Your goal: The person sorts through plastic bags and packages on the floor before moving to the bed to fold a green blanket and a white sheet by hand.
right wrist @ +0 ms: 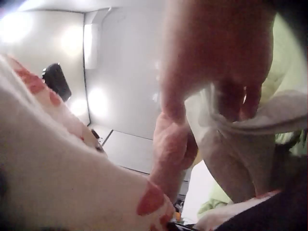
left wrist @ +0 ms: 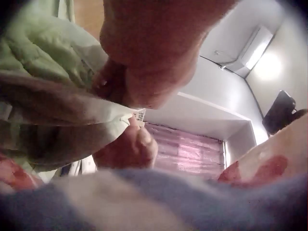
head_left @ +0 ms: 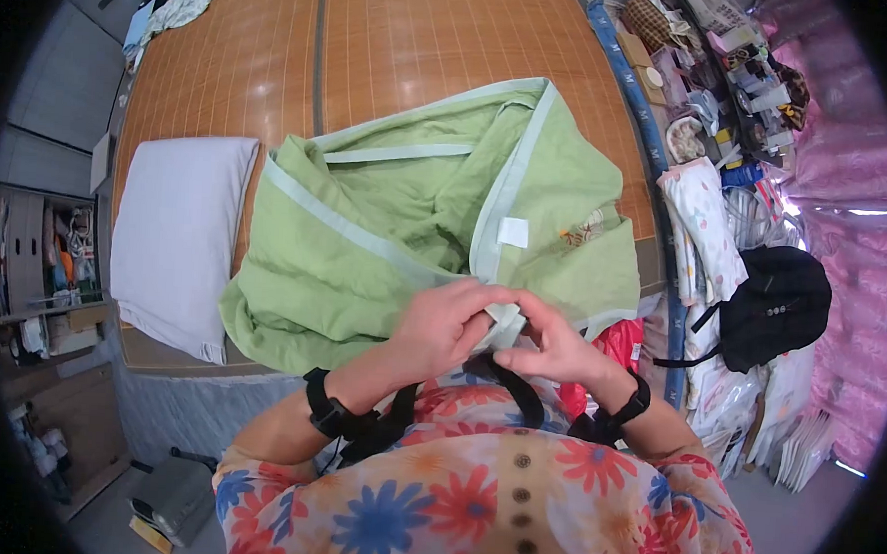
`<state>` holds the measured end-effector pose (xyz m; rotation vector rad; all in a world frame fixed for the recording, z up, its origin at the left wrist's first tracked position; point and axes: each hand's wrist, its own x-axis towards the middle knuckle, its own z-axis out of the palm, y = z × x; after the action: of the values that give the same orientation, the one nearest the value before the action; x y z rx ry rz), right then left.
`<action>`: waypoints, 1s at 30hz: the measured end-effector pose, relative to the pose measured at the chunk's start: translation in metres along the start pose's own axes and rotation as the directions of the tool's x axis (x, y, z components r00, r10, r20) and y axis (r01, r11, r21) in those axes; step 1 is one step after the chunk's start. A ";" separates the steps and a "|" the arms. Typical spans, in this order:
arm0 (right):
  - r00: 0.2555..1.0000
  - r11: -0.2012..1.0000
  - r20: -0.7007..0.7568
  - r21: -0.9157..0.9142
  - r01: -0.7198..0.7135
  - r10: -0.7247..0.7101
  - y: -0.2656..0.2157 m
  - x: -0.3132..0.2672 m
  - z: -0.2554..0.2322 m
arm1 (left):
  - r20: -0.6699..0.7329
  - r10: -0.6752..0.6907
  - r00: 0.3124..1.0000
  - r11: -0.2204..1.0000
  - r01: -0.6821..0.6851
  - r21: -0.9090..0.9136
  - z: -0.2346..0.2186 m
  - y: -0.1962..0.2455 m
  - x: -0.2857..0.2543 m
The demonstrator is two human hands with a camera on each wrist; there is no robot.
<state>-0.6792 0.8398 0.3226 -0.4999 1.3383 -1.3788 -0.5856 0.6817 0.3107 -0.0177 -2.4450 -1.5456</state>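
"Green cover (head_left: 392,207) bunched on the brown mat (head_left: 224,79), right?"

"Yep, beside the lavender pad (head_left: 178,228). Pale edge (head_left: 506,327) pinched between fingers of left hand (head_left: 439,326) and right hand (head_left: 557,349). Can't quite tell each fingertip, with wrist views this murky."

Left hand (left wrist: 154,53) top centre, fingers curled on green cloth (left wrist: 43,48) at upper left | right hand (left wrist: 127,150) below centre, pinching cloth's pale edge (left wrist: 106,113) | pink curtain (left wrist: 185,151) right of it | patterned fabric (left wrist: 144,199) along bottom
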 end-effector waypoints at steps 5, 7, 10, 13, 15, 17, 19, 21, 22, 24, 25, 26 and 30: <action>0.945 0.847 -0.284 -0.531 -0.015 -0.161 0.020 0.009 -0.007 | 0.421 -0.241 0.874 0.911 0.354 -0.212 -0.021 -0.010 0.023; 0.947 0.826 -0.307 -0.555 -0.100 -0.092 0.023 0.001 -0.017 | 0.310 -0.259 0.915 0.889 0.351 -0.294 -0.027 -0.048 0.031; 0.879 0.663 -0.435 -0.719 -0.208 -0.195 0.028 -0.027 -0.055 | 0.140 -0.131 0.981 0.841 0.035 0.540 -0.069 -0.161 0.038; 0.696 0.712 -0.701 -0.568 -0.413 -0.155 0.045 -0.074 -0.115 | 0.107 -0.850 0.516 0.290 0.290 0.912 -0.105 -0.229 0.012; 0.562 0.729 -0.742 -0.604 -0.323 -0.366 0.089 -0.113 -0.178 | 0.175 -0.918 0.355 0.318 0.399 0.860 -0.108 -0.244 -0.009; 0.531 0.678 -0.791 -0.571 -0.464 -0.302 0.090 -0.135 -0.190 | 0.335 -0.888 0.315 0.430 0.314 0.846 -0.082 -0.275 -0.046; 0.477 0.542 -0.831 -0.550 -0.635 -0.285 0.091 -0.136 -0.189 | 0.427 -0.884 0.191 0.467 0.322 0.823 -0.073 -0.261 -0.039; 0.471 0.528 -0.847 -0.525 -0.667 -0.247 0.092 -0.135 -0.185 | 0.520 -0.852 0.059 0.508 0.332 0.795 -0.067 -0.235 -0.007; 0.468 0.509 -0.856 -0.509 -0.694 -0.218 0.093 -0.134 -0.183 | 0.540 -0.835 0.104 0.546 0.274 0.792 -0.071 -0.219 0.025; 0.479 0.552 -0.858 -0.494 -0.672 -0.185 0.093 -0.131 -0.182 | 0.527 -0.759 0.382 0.622 0.187 0.760 -0.066 -0.225 0.069; 0.475 0.543 -0.862 -0.489 -0.683 -0.178 0.096 -0.132 -0.184 | 0.462 -0.654 0.599 0.658 0.149 0.738 -0.062 -0.235 0.088; 0.471 0.532 -0.865 -0.485 -0.694 -0.173 0.099 -0.135 -0.187 | 0.343 -0.522 0.781 0.683 0.142 0.717 -0.056 -0.251 0.104; 0.489 0.497 -0.860 -0.491 -0.715 -0.146 0.086 -0.129 -0.179 | 0.197 -0.597 0.778 0.530 0.198 0.825 -0.016 -0.313 0.139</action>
<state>-0.7589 1.0493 0.2453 -0.0704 2.8023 -0.4447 -0.7617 0.5141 0.0695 0.4414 -3.5216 -0.4357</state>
